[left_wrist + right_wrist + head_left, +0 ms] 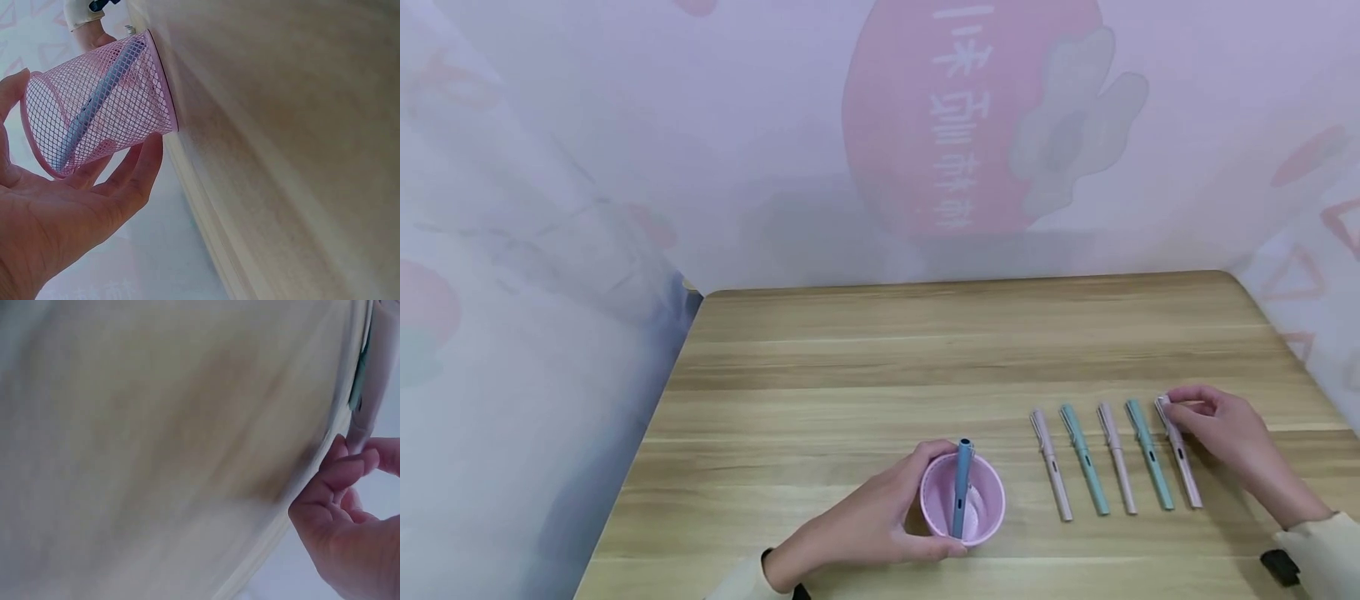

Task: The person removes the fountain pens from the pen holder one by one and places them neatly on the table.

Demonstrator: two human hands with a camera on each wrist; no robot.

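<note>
now right fingers (pixel 1187 406) pinching pink pen (pixel 1180 457) tip

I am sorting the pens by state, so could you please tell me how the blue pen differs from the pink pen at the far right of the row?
The blue pen stands tilted inside the pink mesh cup, which the left hand grips; the rightmost pink pen lies flat on the table. The right hand pinches the pink pen's far end, while no hand touches the blue pen. Their colours also differ. Both look the same slim, capped type.
</note>
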